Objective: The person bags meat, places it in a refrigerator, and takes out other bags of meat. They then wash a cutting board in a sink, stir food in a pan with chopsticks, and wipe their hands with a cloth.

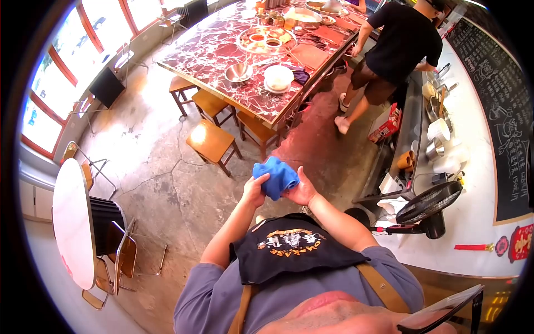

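A crumpled blue cloth (276,177) is held up in front of my apron, above the concrete floor. My left hand (255,191) grips its left side, with the fingers curled into the fabric. At the cloth's lower right edge is my right hand (301,189), thumb pointing up and palm partly showing; its other fingers go behind the cloth, and I take it to be gripping that edge. Below both hands hangs the black apron (295,245) with a printed emblem.
Ahead stands a long red marbled table (211,61) with a metal bowl (238,73), stacked white plates (278,79) and several dishes. Wooden stools (211,141) line its near end. A person in black (405,42) stands by the right counter, where a black fan (431,209) sits. A round white table (72,217) is at left.
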A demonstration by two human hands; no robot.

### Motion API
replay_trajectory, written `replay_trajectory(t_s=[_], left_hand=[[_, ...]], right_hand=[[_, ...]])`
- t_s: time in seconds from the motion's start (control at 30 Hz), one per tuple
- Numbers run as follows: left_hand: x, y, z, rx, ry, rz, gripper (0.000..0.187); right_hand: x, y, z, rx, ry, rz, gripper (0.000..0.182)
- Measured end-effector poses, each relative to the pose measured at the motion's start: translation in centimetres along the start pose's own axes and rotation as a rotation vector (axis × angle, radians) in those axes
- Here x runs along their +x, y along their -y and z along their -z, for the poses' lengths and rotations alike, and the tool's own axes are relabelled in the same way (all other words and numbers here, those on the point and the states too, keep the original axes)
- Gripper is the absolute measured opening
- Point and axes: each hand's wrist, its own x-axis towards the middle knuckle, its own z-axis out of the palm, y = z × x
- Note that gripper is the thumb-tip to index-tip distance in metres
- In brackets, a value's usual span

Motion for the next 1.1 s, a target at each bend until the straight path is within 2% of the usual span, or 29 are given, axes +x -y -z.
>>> replay_trajectory(t_s=[0.07, 0.13, 0.2, 0.27, 0.3, 0.37, 0.4, 0.47, 0.5, 0.6, 0.67, 0.7, 0.87, 0.93, 1.0, 1.03, 1.07, 1.1], left_hand=[[0.0, -0.3, -0.3, 0.026, -0.011, -0.018, 0.033], [-0.8, -1.2, -1.1, -0.134, 0.08, 0.075, 0.032], [-1.7, -1.9, -2.6, -0.097, 0.111, 0.046, 0.032], [-1.7, -2.2, -2.9, -0.079, 0.197, 0.067, 0.03], [-0.8, -1.6, -2.1, -0.083, 0.159, 0.099, 0.027], [-1.1, -1.3, -2.7, -0.024, 0.151, 0.078, 0.025], [-1.2, -1.1, -2.8, 0.028, 0.139, 0.057, 0.023], [-1.4, -0.7, -1.6, 0.108, 0.084, 0.046, 0.03], [-1.3, -0.8, -0.7, 0.192, 0.081, 0.01, 0.031], [-1.9, -2.0, -0.1, 0.279, 0.096, -0.027, 0.027], [-1.9, -1.6, 0.1, 0.086, 0.008, -0.054, 0.028], [-2.1, -1.5, 0.2, 0.093, -0.005, -0.045, 0.033], [-3.1, -2.1, -0.5, 0.098, 0.116, -0.016, 0.045], [-3.9, -2.5, -1.8, -0.066, 0.268, 0.012, 0.05], [-4.0, -2.2, -2.6, -0.047, 0.278, 0.012, 0.049], [-3.2, -1.6, -2.1, -0.051, 0.236, 0.058, 0.044], [-2.3, -1.1, -1.6, -0.055, 0.195, 0.102, 0.039], [-1.5, -0.5, -0.7, -0.078, 0.158, 0.107, 0.029]], right_hand=[[-0.6, 0.0, 0.1, -0.056, -0.025, -0.029, 0.078], [-1.3, 0.8, 0.3, -0.157, 0.005, 0.062, 0.079], [-1.8, 2.5, 0.2, -0.136, 0.093, 0.163, 0.077], [-2.1, 2.0, -2.5, -0.113, -0.087, 0.268, 0.075], [-1.8, 1.3, -1.2, -0.111, -0.083, 0.271, 0.075], [-0.9, 0.1, 1.8, -0.196, -0.03, -0.101, 0.057], [-0.4, 0.2, 2.6, -0.203, -0.027, -0.101, 0.057], [-0.4, 0.0, 1.6, -0.876, -0.187, 0.07, 0.034], [-0.8, 0.6, 0.5, -0.769, -0.265, 0.159, 0.023], [-1.2, 3.3, -0.1, -0.7, -0.261, 0.238, 0.016], [-1.2, 3.8, -0.3, -0.755, -0.224, 0.207, 0.015], [-1.3, 3.2, -1.0, -0.691, -0.249, 0.231, 0.016], [-1.0, 4.4, -1.7, -0.785, -0.237, 0.352, 0.017], [-1.1, 5.0, -2.6, -0.797, -0.219, 0.413, 0.018], [-1.4, 5.0, -3.6, -0.459, -0.126, 0.413, 0.023], [-1.4, 4.2, -2.8, -0.46, -0.162, 0.243, 0.026], [-0.8, 3.3, 0.3, -0.619, -0.153, 0.08, 0.022], [-1.4, 2.2, 0.6, -0.828, -0.175, 0.027, 0.019]])
